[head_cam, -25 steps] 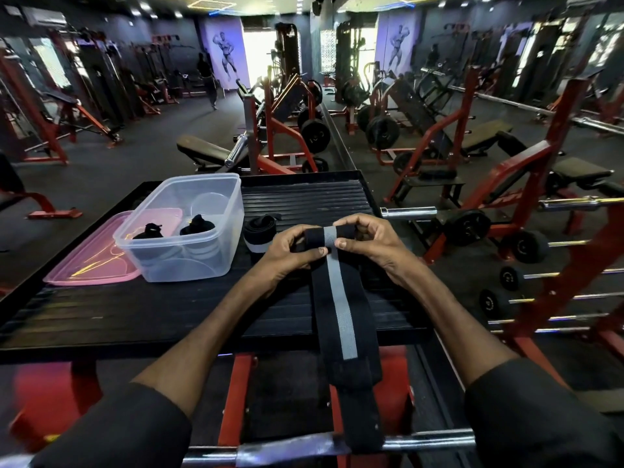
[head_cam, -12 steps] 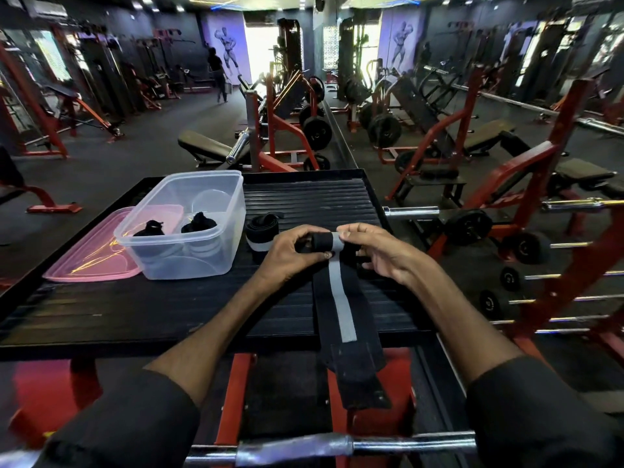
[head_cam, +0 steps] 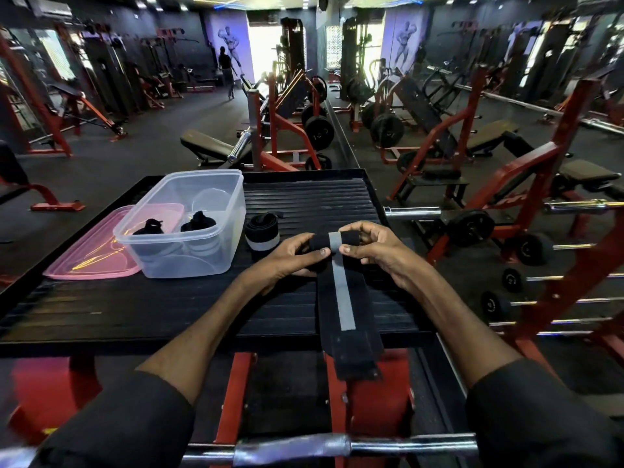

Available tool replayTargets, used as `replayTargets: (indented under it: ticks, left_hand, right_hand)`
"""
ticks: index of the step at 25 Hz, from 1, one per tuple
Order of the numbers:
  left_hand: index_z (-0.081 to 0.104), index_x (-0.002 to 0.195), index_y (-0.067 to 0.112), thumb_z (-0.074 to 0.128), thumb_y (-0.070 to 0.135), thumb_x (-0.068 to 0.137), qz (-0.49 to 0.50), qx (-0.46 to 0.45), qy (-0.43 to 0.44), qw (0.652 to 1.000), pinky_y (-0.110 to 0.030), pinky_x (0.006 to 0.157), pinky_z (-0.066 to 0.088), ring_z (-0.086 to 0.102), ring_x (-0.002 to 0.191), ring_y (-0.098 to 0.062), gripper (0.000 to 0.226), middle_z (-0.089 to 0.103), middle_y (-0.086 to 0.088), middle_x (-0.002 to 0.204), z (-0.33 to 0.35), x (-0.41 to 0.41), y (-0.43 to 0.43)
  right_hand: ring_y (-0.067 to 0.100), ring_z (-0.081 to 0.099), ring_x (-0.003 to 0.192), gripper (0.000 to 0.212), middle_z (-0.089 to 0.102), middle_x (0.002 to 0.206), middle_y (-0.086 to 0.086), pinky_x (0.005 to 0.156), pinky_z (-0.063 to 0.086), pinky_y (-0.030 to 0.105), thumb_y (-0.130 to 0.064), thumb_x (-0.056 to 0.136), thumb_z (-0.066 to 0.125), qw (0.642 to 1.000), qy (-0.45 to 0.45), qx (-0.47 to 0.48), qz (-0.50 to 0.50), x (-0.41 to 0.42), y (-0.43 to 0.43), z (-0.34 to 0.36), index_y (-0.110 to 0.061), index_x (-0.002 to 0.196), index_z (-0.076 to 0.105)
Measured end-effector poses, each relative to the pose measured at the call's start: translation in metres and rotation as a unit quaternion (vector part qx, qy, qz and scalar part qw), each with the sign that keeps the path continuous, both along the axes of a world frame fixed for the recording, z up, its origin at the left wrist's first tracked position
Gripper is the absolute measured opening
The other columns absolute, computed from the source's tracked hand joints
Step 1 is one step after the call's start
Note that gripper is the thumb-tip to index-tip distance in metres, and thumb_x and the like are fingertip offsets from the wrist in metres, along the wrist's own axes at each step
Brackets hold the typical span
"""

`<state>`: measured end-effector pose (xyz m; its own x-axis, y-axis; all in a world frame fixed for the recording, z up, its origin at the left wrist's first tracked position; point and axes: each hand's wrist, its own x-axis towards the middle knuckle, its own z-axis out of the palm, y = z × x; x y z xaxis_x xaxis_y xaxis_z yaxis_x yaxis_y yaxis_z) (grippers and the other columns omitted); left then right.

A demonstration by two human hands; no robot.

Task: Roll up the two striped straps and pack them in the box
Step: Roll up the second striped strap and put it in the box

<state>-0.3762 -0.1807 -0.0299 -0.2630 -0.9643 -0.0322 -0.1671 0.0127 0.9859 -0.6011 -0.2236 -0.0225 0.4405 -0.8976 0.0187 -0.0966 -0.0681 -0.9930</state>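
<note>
A black strap with a grey stripe (head_cam: 341, 298) lies lengthwise on the black ribbed platform (head_cam: 169, 309), its near end hanging over the front edge. Its far end is wound into a small roll. My left hand (head_cam: 290, 256) and my right hand (head_cam: 374, 246) pinch that roll from either side. A second striped strap (head_cam: 261, 236), rolled up, stands just left of my left hand, beside the clear plastic box (head_cam: 189, 228). Inside the box sit two small black items (head_cam: 199, 222).
A pink lid (head_cam: 98, 255) lies left of the box. A steel barbell (head_cam: 337, 445) crosses the bottom of the view. Red racks, weight plates and dumbbells (head_cam: 506, 278) stand to the right. A person (head_cam: 228, 72) walks far back in the gym.
The roll at the strap's far end has grown thicker. The loose tail has drawn up the platform, so less of it hangs over the front edge.
</note>
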Motion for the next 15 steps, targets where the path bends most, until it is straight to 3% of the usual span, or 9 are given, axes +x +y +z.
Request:
replayTargets:
  ticks: [4,7,10,15]
  left_hand:
    - [0.063,0.126,0.016,0.074,0.015,0.091,0.033,-0.048,-0.009,0.998,-0.026,0.077,0.060,0.069,0.105,-0.007,0.037,0.071,0.002,0.117,-0.001,-0.002,0.000]
    - [0.065,0.120,0.018,0.079,0.011,0.085,0.047,-0.071,-0.015,0.996,-0.028,0.077,0.061,0.070,0.098,-0.005,0.038,0.072,0.008,0.106,0.000,-0.003,0.000]
    - [0.067,0.119,0.015,0.082,0.005,0.080,0.060,-0.101,-0.025,0.993,-0.029,0.081,0.060,0.069,0.102,-0.010,0.043,0.072,0.003,0.110,-0.001,-0.002,-0.002]
    - [0.071,0.116,0.015,0.087,0.000,0.072,0.081,-0.145,-0.029,0.986,-0.031,0.100,0.053,0.067,0.112,-0.016,0.049,0.071,-0.006,0.118,0.000,0.001,-0.003]
  right_hand:
    - [0.010,0.066,0.086,0.041,0.073,0.095,-0.001,0.070,0.047,0.023,0.001,0.080,0.081,1.000,-0.010,0.011,0.010,-0.002,0.000,-0.001,-0.020,0.113,0.068]
    - [0.004,0.070,0.075,0.044,0.070,0.098,0.003,0.061,0.052,0.016,0.010,0.084,0.071,0.997,-0.046,0.056,0.026,-0.001,0.001,0.007,-0.015,0.121,0.065]
    - [0.008,0.068,0.081,0.037,0.070,0.102,0.002,0.059,0.054,0.020,-0.005,0.092,0.067,0.988,-0.088,0.125,0.021,0.002,0.003,0.019,-0.018,0.127,0.063]
    - [0.007,0.056,0.085,0.025,0.066,0.106,-0.008,0.077,0.036,0.029,-0.040,0.096,0.064,0.993,0.065,0.091,0.038,0.005,-0.001,0.011,-0.026,0.117,0.064]
